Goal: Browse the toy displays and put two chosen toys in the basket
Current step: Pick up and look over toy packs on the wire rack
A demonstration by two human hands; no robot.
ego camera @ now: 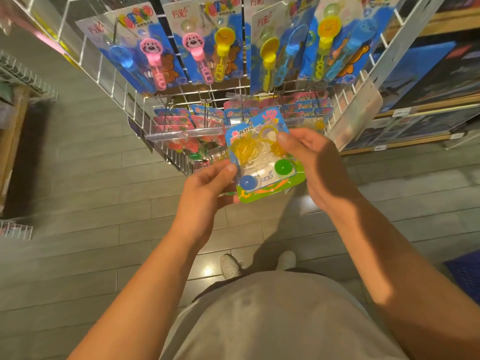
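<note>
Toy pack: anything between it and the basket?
Nothing visible blocks it. Both hands, left and right, hold the toy pack clear of the wire rack. The blue basket sits low right, mostly out of frame.

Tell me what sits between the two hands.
In the head view, a blister-packed toy card with a blue ball and a green ball spans the gap; the left hand pinches its left edge, the right hand its right side.

Glossy plastic blister pack [262,162], white wire metal rack [124,81], glossy tiled floor [85,193].
</note>
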